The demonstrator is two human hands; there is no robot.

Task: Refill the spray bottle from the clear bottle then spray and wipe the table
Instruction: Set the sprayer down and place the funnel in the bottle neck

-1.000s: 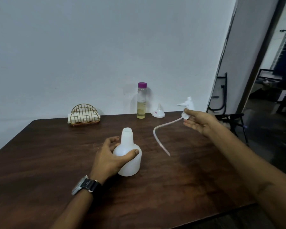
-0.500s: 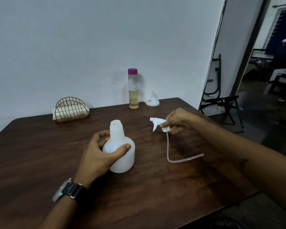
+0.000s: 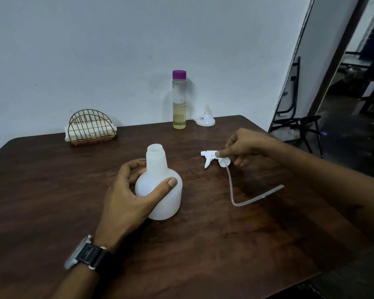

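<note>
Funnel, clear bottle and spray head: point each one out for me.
funnel (image 3: pixel 206 121): head view, on its wide cone.
clear bottle (image 3: pixel 179 104): head view, on the middle of its body.
spray head (image 3: pixel 208 154): head view, on the nozzle body above the trigger.

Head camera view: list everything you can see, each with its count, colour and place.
table: one, dark brown wood, fills the foreground
spray bottle: one, translucent white, uncapped, upright mid-table
spray head: one, white with a pale tube, right of the spray bottle, tube trailing on the table
clear bottle: one, clear with purple cap and yellowish liquid, far edge by the wall
funnel: one, white, upside down, right of the clear bottle
napkin holder: one, gold wire holding white napkins, far left of the table
chair: one, black, beyond the table on the right
watch: one, black strap, left wrist
left hand: one, holds the spray bottle
right hand: one, pinches the spray head
</note>
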